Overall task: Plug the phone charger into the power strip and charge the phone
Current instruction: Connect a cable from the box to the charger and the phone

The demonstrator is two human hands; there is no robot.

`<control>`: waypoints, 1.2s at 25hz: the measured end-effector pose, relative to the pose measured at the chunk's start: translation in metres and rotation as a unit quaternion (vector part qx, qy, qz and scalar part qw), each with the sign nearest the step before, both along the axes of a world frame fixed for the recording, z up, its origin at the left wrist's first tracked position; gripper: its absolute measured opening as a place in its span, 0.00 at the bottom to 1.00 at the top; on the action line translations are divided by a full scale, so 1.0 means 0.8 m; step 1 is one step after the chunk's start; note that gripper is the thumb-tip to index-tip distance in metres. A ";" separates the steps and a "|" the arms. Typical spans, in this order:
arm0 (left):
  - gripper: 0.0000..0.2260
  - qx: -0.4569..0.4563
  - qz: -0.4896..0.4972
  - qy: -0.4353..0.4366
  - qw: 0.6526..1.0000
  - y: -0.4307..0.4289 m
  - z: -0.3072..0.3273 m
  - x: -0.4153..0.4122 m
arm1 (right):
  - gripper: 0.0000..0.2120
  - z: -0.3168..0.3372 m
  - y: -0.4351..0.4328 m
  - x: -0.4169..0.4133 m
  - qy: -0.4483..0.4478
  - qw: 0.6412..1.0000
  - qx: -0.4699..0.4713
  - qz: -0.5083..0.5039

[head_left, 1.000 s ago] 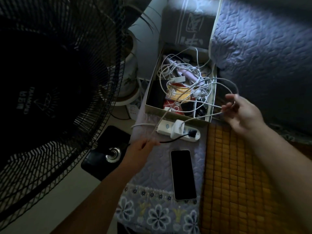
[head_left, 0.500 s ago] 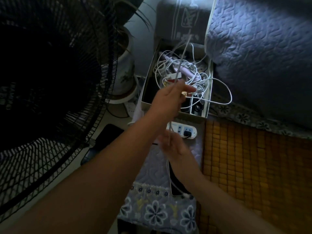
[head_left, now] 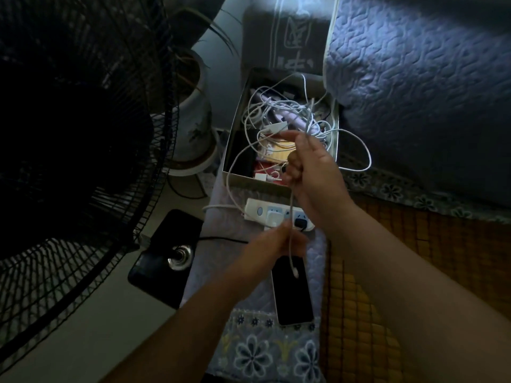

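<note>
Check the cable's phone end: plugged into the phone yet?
Not plugged in. The connector hangs loose over the phone's dark screen, on the cable held between the right hand and left hand.

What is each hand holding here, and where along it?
Both hold the white charging cable: right hand higher on its run, left hand just above the dangling connector.

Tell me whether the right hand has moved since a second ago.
Yes. The right hand was out beside the box's right edge; now it is over the box's near wall, pinching the white cable above the power strip.
</note>
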State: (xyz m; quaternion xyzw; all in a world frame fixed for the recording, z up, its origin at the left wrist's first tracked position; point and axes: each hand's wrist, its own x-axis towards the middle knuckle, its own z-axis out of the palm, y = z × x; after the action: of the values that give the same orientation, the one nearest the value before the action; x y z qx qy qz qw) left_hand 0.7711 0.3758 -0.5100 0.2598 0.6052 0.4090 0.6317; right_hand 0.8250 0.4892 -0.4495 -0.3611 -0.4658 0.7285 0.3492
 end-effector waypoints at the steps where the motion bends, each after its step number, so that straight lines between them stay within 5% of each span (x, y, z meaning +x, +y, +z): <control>1: 0.21 0.005 0.017 0.006 1.000 -0.001 -0.001 0.002 | 0.14 -0.006 0.003 0.001 -0.022 1.000 -0.011 0.014; 3: 0.21 -0.005 0.115 -0.038 0.993 0.009 0.007 -0.005 | 0.15 -0.025 0.000 0.012 -0.147 0.988 0.033 0.018; 5: 0.19 -0.002 0.201 -0.113 0.973 0.025 0.021 -0.019 | 0.23 -0.047 -0.022 0.034 -0.250 0.951 0.179 0.010; 9: 0.17 -0.034 0.299 -0.304 0.904 0.050 0.046 -0.040 | 0.37 -0.090 -0.072 0.072 -0.274 0.848 0.437 0.125; 12: 0.14 -0.080 0.327 -0.331 0.882 0.055 0.048 -0.037 | 0.30 -0.094 -0.079 0.073 -0.277 0.787 0.537 0.120; 16: 0.15 -0.097 0.246 -0.308 0.914 0.046 0.036 -0.037 | 0.16 -0.081 -0.069 0.080 -0.254 0.717 0.638 0.119; 19: 0.13 -0.150 0.166 -0.115 0.968 0.025 0.004 -0.036 | 0.13 -0.074 -0.064 0.087 -0.233 0.752 0.606 0.113; 23: 0.10 -0.177 0.114 0.178 0.961 -0.029 -0.051 0.010 | 0.21 -0.077 -0.059 0.096 -0.309 0.787 0.522 0.113; 28: 0.08 -0.048 0.097 0.309 0.945 -0.054 -0.084 0.058 | 0.11 -0.087 -0.060 0.112 -0.325 0.826 0.445 0.121; 30: 0.10 -0.104 0.067 0.317 0.940 -0.061 -0.095 0.075 | 0.11 -0.091 -0.062 0.116 -0.330 0.839 0.423 0.095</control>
State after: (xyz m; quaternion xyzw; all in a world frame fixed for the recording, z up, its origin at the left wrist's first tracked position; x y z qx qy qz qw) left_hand 0.8312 0.3271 -0.5863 0.2682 0.8291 0.2816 0.4016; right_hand 0.9175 0.4393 -0.5221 -0.3514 -0.8480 0.3280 0.2232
